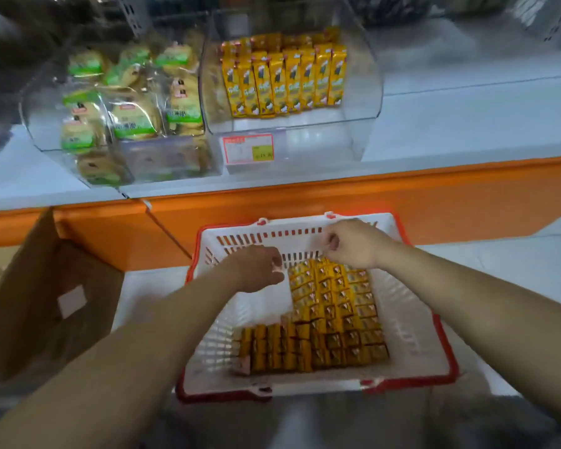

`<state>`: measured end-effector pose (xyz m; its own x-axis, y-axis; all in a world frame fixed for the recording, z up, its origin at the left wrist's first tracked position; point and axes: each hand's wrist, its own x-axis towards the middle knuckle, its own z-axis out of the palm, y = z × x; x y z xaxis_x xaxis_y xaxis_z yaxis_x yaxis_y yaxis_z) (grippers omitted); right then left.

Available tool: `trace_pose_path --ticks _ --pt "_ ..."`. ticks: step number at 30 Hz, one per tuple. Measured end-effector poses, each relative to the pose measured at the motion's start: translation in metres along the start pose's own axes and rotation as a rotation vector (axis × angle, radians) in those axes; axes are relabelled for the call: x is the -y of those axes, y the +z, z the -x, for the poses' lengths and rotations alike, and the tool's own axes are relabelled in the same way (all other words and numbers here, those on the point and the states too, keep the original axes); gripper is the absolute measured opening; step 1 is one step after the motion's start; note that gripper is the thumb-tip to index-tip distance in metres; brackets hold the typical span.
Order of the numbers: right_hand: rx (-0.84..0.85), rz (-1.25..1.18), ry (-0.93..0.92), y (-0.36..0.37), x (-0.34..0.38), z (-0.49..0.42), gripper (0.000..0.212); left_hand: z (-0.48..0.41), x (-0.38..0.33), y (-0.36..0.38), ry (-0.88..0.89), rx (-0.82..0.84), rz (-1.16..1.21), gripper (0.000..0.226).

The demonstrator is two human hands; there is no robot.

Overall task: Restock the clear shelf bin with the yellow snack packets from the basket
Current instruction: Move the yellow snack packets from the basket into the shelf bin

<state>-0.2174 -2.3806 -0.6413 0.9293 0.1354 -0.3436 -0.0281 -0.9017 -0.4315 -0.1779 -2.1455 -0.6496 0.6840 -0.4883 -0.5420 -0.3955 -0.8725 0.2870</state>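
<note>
Both over basket [412, 322], left hand [259, 268], right hand [350, 243], fingers curled, I can't tell any grip, packets [331, 319] below.

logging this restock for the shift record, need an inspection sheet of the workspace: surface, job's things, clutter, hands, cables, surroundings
surface: white shelf with an orange front edge; the basket stands lower, in front of it.
job's things: clear shelf bin holds yellow snack packets standing in rows at its back, front part bare; white basket with red rim holds many spare packets.
clutter: open cardboard box left of the basket.
hands: left hand and right hand over the basket's far end, fingers curled; any hold cannot be told.
cables: nothing seen.
surroundings: neighbouring bin of green-labelled pastries; price tag on the bin's front.
</note>
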Motion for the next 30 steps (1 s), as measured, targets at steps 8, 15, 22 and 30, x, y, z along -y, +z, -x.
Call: trace_pose_path --ticks 8,15,22,30 --pt "-0.015 -0.329 0.169 0.112 -0.037 -0.05 0.035 -0.072 0.021 0.112 -0.233 -0.025 0.481 0.06" --pt "-0.031 -0.026 0.166 0.147 -0.048 -0.078 0.065 -0.119 0.02 0.16 -0.278 -0.181 0.882 0.065" --pt "0.052 0.07 0.163 0.149 -0.038 -0.084 0.08 -0.129 0.022 0.174 -0.249 -0.152 1.089 0.07" --pt "0.02 -0.219 0.271 0.161 -0.026 -0.078 0.082 -0.126 0.026 0.175 -0.297 -0.116 1.323 0.06"
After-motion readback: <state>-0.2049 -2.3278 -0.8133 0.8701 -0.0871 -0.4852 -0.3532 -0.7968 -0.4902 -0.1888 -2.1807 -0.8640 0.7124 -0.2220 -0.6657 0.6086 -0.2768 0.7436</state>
